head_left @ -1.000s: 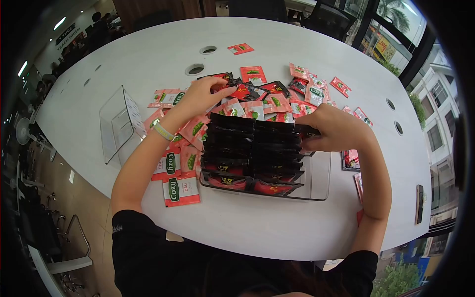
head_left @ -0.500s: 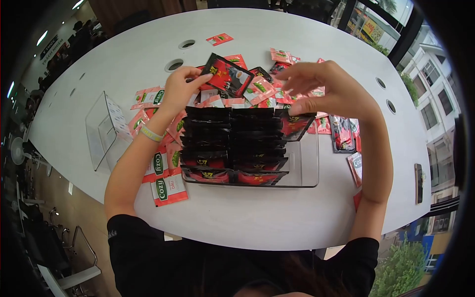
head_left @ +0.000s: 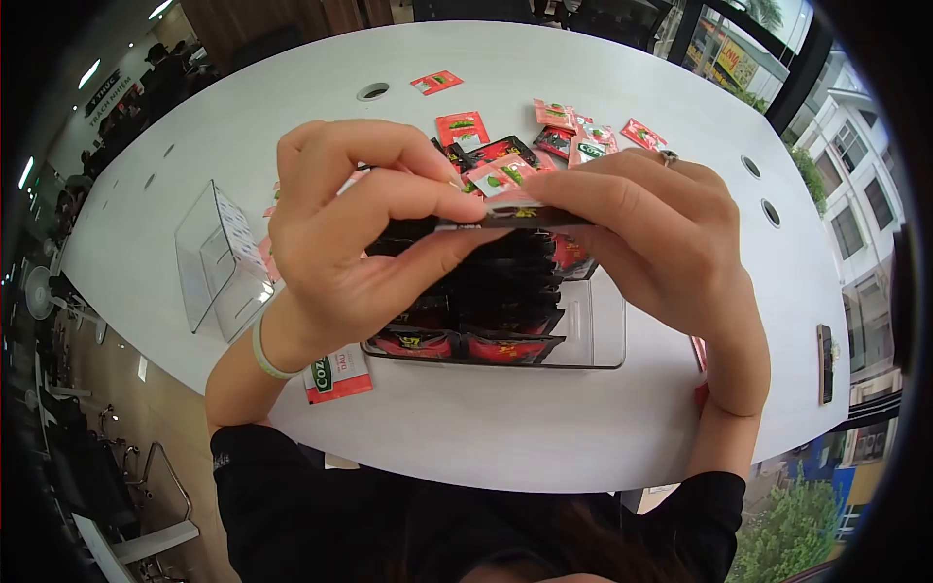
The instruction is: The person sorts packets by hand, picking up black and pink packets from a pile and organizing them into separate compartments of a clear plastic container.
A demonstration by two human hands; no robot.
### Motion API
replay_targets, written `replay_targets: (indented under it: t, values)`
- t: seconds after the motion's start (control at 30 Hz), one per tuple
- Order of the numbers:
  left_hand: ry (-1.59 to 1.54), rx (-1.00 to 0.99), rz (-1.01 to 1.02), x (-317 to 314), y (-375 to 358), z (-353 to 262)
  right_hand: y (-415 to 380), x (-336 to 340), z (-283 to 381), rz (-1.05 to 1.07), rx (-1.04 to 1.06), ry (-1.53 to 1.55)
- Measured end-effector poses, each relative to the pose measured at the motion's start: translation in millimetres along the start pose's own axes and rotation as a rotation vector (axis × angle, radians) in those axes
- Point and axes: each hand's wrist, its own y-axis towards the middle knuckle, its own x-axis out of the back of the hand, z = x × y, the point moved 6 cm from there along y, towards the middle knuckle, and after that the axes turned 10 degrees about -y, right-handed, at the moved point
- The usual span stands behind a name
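A black coffee sachet (head_left: 522,216) is stretched level between my two hands, seen nearly edge-on. My left hand (head_left: 335,228) pinches its left end between thumb and fingers. At the other end, my right hand (head_left: 666,214) grips it, its thumb hidden beneath. Below them stands a clear plastic box (head_left: 598,325), where black and red coffee sachets (head_left: 505,321) are packed upright in two columns. One more sachet leans in its right part, partly covered by my right hand. My hands hide much of the box's far side.
Loose pink and red Cozy packets (head_left: 462,127) lie scattered beyond the box. Another Cozy packet (head_left: 338,375) rests near its left front corner. A second clear box (head_left: 228,262) stands at the left. A dark phone-like object (head_left: 825,364) lies at the right table edge.
My left hand has brought its sachet nearer and turned it edge-on. My right hand has left the sachet leaning in the box and closed on the held one's right end.
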Motion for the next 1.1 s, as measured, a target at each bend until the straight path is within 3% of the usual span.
replay_targets:
  t: [0.07,0.17,0.27,0.33,0.37,0.43,0.47,0.73,0.9,1.03,1.1]
  values:
    - [-0.063,0.037,-0.053,-4.6,-1.3,-1.0,0.4,5.4,-6.4,0.007,-0.075,0.081]
    - [-0.125,0.146,-0.115,-14.8,-7.1,10.9,-4.2,13.6,-29.4,0.196,-0.333,0.411]
    - [-0.136,0.183,-0.054,-27.2,-7.8,26.8,-8.1,4.7,-45.9,0.356,-0.339,0.390]
    - [-0.142,0.251,0.098,-39.6,-9.0,34.1,-16.1,-13.6,-49.2,0.416,-0.215,0.104]
    - [-0.129,0.326,0.171,-45.3,-11.6,33.8,-19.4,-19.5,-47.5,0.415,-0.220,0.106]
    - [-0.097,0.269,0.240,-49.3,-11.4,29.3,-21.3,-24.4,-41.1,0.400,-0.244,-0.159]
    - [-0.062,0.210,0.299,-52.2,-11.5,25.8,-20.7,-22.7,-36.8,0.373,-0.230,-0.146]
    - [-0.121,0.299,0.358,-55.6,-16.2,32.0,-14.9,-25.3,-38.6,0.352,-0.299,-0.079]
    - [-0.471,0.544,0.116,-25.4,-8.2,54.4,-16.5,-35.1,-36.6,0.425,-0.262,-0.298]
    - [-0.229,0.588,-0.038,6.6,-15.5,115.3,-15.5,-30.6,-38.0,0.426,-0.261,-0.272]
    - [-0.145,0.692,-0.060,1.8,-40.2,155.4,-23.1,-45.8,-43.7,0.664,-0.284,-0.260]
